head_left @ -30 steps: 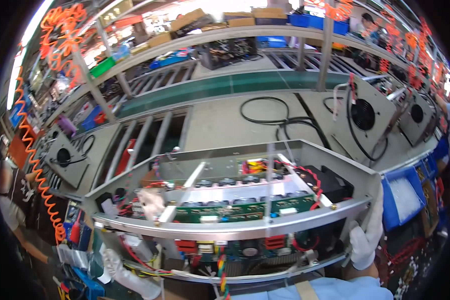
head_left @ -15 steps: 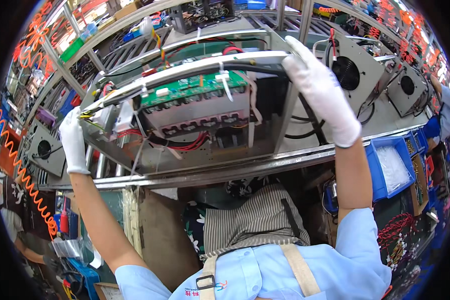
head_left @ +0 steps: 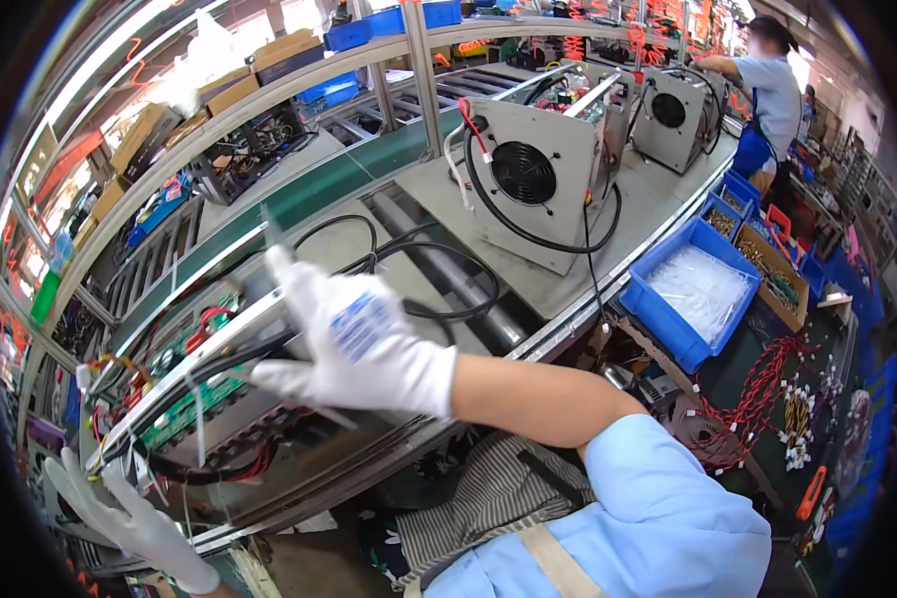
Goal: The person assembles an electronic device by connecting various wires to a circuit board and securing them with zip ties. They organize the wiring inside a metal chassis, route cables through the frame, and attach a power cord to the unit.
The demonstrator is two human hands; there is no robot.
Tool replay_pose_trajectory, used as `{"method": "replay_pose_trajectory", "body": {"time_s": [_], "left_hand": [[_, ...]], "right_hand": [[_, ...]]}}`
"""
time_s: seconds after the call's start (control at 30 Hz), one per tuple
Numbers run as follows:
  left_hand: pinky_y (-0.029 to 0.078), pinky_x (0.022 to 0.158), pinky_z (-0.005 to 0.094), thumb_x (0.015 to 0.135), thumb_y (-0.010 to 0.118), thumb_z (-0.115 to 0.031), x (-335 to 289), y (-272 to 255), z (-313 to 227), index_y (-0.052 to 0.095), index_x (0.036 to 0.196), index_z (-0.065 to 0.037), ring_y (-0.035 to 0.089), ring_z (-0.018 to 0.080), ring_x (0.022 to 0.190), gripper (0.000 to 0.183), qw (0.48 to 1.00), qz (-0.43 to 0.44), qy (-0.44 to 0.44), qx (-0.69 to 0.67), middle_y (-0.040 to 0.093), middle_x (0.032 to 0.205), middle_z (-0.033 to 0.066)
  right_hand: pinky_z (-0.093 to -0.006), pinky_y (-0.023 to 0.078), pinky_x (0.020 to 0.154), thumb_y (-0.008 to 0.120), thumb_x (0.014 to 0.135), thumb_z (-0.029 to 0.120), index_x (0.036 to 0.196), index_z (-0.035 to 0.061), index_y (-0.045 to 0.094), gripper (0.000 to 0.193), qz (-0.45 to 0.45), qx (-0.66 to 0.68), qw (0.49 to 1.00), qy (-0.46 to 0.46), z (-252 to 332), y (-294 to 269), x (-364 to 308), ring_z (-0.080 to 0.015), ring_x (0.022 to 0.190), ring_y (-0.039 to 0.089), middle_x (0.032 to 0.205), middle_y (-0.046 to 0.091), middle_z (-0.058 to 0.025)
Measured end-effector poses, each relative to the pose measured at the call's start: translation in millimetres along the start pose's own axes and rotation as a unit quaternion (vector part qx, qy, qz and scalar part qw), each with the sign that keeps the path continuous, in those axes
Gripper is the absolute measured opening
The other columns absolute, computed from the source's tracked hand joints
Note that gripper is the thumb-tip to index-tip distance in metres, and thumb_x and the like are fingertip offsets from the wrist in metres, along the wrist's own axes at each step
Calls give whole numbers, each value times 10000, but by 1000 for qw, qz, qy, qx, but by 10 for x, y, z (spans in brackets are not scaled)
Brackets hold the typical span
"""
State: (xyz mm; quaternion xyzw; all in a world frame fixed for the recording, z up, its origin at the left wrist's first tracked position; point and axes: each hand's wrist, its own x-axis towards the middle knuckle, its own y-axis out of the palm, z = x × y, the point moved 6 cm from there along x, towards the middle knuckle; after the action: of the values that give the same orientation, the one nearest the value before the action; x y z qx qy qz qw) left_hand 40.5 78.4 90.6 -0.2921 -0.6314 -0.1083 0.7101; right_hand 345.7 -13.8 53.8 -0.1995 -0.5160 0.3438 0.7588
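Observation:
An open metal chassis [head_left: 234, 501] stands on the line at the lower left. Inside it show a green circuit board [head_left: 174, 427], red wires and a white cable tie [head_left: 199, 429]. A black cable bundle [head_left: 254, 351] runs along its light metal top bar [head_left: 209, 347]. My gloved right hand [head_left: 364, 344] is over the chassis's right end, fingers and thumb apart. It hides that corner, so contact is unclear. Beside the left end is my gloved left hand [head_left: 135, 523], its fingers spread and nothing held.
Further right stand a grey fan housing [head_left: 503, 209] with a looped black cable [head_left: 613, 224] and a second fan housing [head_left: 658, 140]. A blue bin [head_left: 683, 334] holds clear plastic pieces. Red wires [head_left: 757, 399] lie at right. Beyond works another person [head_left: 772, 105].
The view has turned to the right, so the chassis now appears further left. My left hand has loosened from the chassis corner and spread its fingers. My right hand's fingers have opened out too.

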Motion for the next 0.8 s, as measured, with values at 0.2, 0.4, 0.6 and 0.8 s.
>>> {"method": "replay_pose_trajectory", "body": {"time_s": [0.2, 0.4, 0.6, 0.8], "left_hand": [[308, 1106, 532, 959, 532, -175, 77, 122, -1701, 489, 1367, -1, 397, 428, 1353, 445, 945, 96, 277, -149, 428, 1458, 249], [330, 1085, 531, 821, 592, -68, -138, 463, -1344, 542, 1280, -9, 459, 422, 1277, 465, 941, 170, 264, -124, 492, 1401, 217], [432, 981, 478, 703, 753, -108, -797, 1001, -1686, 631, 1151, -41, 545, 391, 1167, 470, 894, 300, 217, -254, 581, 1284, 199], [214, 1143, 531, 904, 484, -636, -1387, 2838, -2268, 415, 1438, 2, 382, 395, 1370, 835, 839, 507, 13, -197, 395, 1476, 274]], "right_hand": [[-382, 482, 803, 605, 836, 444, 1310, -48, 442, 702, -85, 24, 988, -129, 565, 512, 34, -301, 950, 632, 1182, 580, -207], [-450, 436, 956, 740, 705, 199, 1196, 7, 597, 547, -122, 217, 958, -140, -323, 122, -715, -376, 1117, 564, 1214, 602, -189], [-410, 270, 1165, 676, 859, 90, 1449, -52, 312, 708, -343, -9, 915, 212, -2418, -933, -1928, -320, 1363, 390, 1471, 376, -233], [-418, 415, 1028, 577, 972, 361, 1388, -79, 396, 631, -315, -64, 910, 263, -3013, -1219, -1325, -390, 1199, 546, 1272, 571, -270]]}}
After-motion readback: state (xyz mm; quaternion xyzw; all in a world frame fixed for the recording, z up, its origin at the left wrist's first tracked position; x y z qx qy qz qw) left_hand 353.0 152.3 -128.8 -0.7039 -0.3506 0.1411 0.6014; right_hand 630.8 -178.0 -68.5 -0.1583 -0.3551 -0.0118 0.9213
